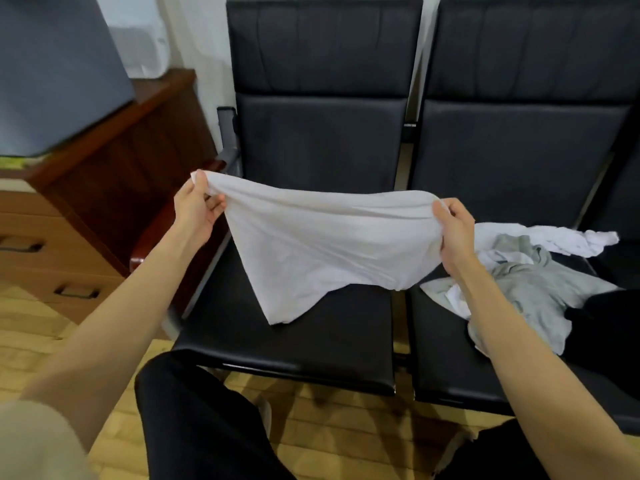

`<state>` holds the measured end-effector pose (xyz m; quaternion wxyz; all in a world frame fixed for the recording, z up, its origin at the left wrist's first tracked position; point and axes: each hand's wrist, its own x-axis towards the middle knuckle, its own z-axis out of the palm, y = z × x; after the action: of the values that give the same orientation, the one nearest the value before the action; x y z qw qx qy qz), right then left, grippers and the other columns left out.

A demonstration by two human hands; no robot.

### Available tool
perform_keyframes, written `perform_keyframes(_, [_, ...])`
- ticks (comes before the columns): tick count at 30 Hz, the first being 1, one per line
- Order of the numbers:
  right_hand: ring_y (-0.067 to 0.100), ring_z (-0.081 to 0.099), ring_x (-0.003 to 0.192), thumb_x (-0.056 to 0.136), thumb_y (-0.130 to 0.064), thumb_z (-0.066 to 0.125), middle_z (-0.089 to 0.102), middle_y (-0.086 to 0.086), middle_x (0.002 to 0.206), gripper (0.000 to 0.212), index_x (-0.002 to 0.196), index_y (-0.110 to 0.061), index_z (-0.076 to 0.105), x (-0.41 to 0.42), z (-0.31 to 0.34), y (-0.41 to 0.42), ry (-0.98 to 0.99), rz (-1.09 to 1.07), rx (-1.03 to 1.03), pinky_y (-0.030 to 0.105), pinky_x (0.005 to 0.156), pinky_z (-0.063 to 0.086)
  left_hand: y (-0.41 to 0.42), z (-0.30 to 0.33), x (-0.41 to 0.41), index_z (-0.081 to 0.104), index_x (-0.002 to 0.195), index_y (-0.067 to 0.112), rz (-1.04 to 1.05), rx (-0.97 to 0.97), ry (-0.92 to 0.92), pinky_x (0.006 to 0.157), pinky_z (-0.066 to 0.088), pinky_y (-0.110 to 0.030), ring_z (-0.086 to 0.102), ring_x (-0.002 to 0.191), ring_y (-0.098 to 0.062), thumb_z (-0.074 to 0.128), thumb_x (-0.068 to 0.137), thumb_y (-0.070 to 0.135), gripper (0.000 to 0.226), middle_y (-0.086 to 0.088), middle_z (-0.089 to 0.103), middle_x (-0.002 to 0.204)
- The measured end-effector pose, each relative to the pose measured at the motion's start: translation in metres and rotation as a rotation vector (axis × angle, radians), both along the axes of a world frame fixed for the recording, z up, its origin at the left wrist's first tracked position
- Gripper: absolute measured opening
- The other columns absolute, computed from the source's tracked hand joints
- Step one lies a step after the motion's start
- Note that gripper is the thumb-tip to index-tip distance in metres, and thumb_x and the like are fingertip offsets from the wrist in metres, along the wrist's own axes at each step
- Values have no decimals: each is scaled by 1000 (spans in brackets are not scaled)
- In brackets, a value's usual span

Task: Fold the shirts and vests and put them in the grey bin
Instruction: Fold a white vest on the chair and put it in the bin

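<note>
A white garment (pixel 322 244) hangs stretched between my two hands above the left black seat (pixel 329 351). My left hand (pixel 197 209) pinches its upper left corner. Its upper right edge is gripped by my right hand (pixel 453 230). The lower end of the cloth droops onto the seat cushion. On the right seat (pixel 450 368) lies a loose pile: a grey garment (pixel 530 289) and more white clothing (pixel 561 240). A grey bin (pixel 52 71) stands at the upper left on a wooden cabinet, only partly in view.
The wooden cabinet (pixel 114 161) with a lighter drawer unit (pixel 41 251) stands left of the seats. A dark garment (pixel 606 327) lies at the right edge of the right seat. My legs in black trousers (pixel 194 420) are in front, on a wooden floor (pixel 34 327).
</note>
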<state>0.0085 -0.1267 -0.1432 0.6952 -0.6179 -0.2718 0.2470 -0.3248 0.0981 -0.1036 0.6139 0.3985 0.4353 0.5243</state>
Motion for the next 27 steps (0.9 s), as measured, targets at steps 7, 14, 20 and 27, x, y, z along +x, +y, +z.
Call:
perform_keyframes(7, [9, 51, 73, 91, -10, 56, 55, -10, 72, 22, 69, -17, 56, -32, 51, -8, -121, 37, 107, 26, 69, 40, -6, 58, -32, 60, 95, 16, -21, 143, -62, 68, 53, -24, 59, 70, -10, 54, 99, 33, 18, 2, 60, 83])
perform_keyframes(14, [14, 41, 63, 81, -8, 58, 41, -3, 61, 32, 55, -19, 44, -61, 7, -51, -59, 317, -104, 30, 59, 28, -45, 1, -94, 52, 103, 8, 53, 4, 139, 68, 52, -29, 55, 72, -13, 49, 101, 26, 19, -2, 54, 82])
perform_keyframes(20, [4, 33, 52, 84, -6, 60, 35, -9, 53, 43, 50, -19, 37, -94, -61, -89, -222, 769, -527, 24, 57, 25, -90, -76, -128, 58, 83, 3, -142, -145, 659, 51, 52, -30, 58, 65, -23, 62, 93, 25, 25, -17, 57, 82])
perform_keyframes(27, [2, 42, 57, 69, -24, 71, 50, -27, 46, 40, 36, -39, 56, -109, -110, -114, -412, 1146, -971, 18, 61, 36, -115, -153, -139, 43, 46, 11, -666, -37, 1481, 39, 26, -18, 41, 50, -19, 60, 76, 3, 36, -5, 38, 49])
